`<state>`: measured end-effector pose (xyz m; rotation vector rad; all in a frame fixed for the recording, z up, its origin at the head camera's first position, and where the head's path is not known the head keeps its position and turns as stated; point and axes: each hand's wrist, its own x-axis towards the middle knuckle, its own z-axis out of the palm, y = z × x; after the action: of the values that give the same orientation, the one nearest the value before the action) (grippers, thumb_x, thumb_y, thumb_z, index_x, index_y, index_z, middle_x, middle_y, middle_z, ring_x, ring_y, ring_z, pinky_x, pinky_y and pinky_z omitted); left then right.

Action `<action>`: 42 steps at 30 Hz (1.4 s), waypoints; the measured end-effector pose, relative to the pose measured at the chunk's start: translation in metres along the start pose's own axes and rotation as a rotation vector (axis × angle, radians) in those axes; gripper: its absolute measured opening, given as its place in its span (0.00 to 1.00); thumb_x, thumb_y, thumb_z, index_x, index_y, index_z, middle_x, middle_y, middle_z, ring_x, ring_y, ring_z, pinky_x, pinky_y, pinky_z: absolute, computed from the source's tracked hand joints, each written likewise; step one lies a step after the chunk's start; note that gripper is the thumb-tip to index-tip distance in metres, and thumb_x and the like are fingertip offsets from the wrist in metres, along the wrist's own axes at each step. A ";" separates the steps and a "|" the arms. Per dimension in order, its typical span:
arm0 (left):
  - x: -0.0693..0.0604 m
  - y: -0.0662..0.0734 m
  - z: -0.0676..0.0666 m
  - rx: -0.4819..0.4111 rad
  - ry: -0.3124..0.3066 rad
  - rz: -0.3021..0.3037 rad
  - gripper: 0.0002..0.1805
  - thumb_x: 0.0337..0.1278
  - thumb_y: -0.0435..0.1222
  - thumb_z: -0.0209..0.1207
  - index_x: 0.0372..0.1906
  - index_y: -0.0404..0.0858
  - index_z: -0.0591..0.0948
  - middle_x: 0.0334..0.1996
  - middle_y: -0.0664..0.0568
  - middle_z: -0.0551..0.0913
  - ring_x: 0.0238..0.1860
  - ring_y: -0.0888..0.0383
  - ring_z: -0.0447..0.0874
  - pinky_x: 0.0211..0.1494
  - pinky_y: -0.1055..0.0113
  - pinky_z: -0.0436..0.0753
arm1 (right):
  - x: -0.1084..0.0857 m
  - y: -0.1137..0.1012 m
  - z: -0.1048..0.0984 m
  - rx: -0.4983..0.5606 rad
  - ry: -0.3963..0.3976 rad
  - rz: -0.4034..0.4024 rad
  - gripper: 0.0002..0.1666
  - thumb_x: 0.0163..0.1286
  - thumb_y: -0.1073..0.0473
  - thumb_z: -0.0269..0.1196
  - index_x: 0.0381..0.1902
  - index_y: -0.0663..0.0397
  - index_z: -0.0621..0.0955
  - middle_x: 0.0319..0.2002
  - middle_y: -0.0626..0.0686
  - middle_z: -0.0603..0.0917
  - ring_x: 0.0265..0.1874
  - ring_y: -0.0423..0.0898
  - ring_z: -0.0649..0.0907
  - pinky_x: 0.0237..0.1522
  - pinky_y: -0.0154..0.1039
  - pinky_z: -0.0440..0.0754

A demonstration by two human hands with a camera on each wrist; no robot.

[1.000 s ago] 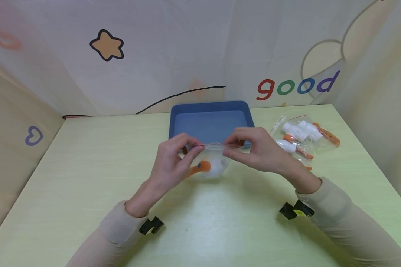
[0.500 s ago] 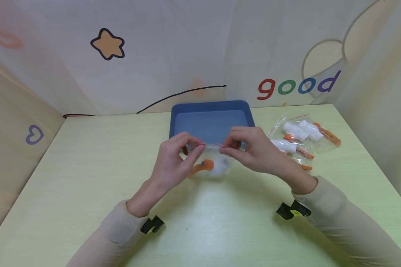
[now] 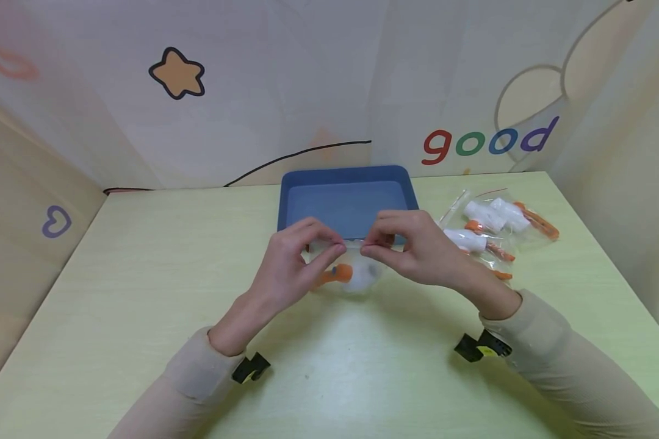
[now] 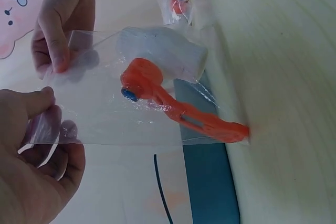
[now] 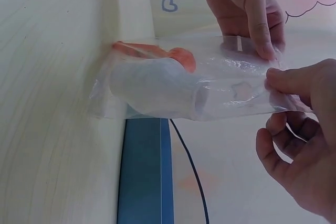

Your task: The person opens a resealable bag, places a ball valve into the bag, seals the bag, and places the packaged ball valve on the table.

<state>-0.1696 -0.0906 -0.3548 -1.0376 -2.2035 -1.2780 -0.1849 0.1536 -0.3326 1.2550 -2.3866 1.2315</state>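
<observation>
Between my two hands hangs a clear plastic bag (image 4: 100, 106), pinched along its top edge. Inside it are a slim orange piece (image 4: 197, 117) with a slotted handle and a blue dot, and a rounded white object (image 5: 152, 87) whose kind I cannot tell. The left hand (image 3: 285, 262) pinches the edge between thumb and fingers, on the left side. On the right side the right hand (image 3: 414, 247) pinches the same edge, its fingertips close to the left ones. The bag's lower end is at or near the table; contact is unclear.
A blue tray (image 3: 346, 204) stands behind the hands, against the printed backdrop. Several similar clear bags (image 3: 489, 219) with white and orange contents lie at the table's back right, beside the right forearm. The pale table (image 3: 329, 366) extends toward me.
My left fingertips have shifted to the right along the bag's top edge. The right fingertips have moved slightly left, so the gap between the hands is narrower. The tray and other bags stay put.
</observation>
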 end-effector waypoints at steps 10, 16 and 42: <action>-0.002 0.000 0.003 0.022 -0.008 0.058 0.03 0.63 0.29 0.69 0.37 0.35 0.85 0.33 0.52 0.85 0.36 0.59 0.82 0.33 0.65 0.79 | -0.001 0.002 0.000 0.021 -0.056 0.040 0.05 0.66 0.64 0.73 0.39 0.51 0.88 0.30 0.40 0.82 0.30 0.40 0.80 0.32 0.37 0.79; -0.003 0.000 0.004 0.024 -0.012 0.054 0.03 0.63 0.28 0.68 0.38 0.35 0.84 0.33 0.51 0.85 0.37 0.58 0.83 0.34 0.63 0.82 | 0.001 0.002 0.004 0.050 -0.045 0.029 0.07 0.66 0.66 0.73 0.40 0.51 0.88 0.31 0.40 0.83 0.29 0.41 0.80 0.31 0.36 0.79; -0.001 -0.001 0.009 0.046 -0.029 0.056 0.02 0.62 0.26 0.65 0.36 0.34 0.83 0.33 0.50 0.85 0.37 0.56 0.85 0.43 0.64 0.84 | -0.003 0.004 0.006 -0.004 -0.035 -0.021 0.07 0.66 0.67 0.72 0.40 0.53 0.87 0.32 0.41 0.83 0.31 0.39 0.80 0.32 0.35 0.80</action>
<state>-0.1694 -0.0837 -0.3606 -1.0987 -2.1990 -1.1896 -0.1850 0.1525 -0.3404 1.3075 -2.3920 1.2083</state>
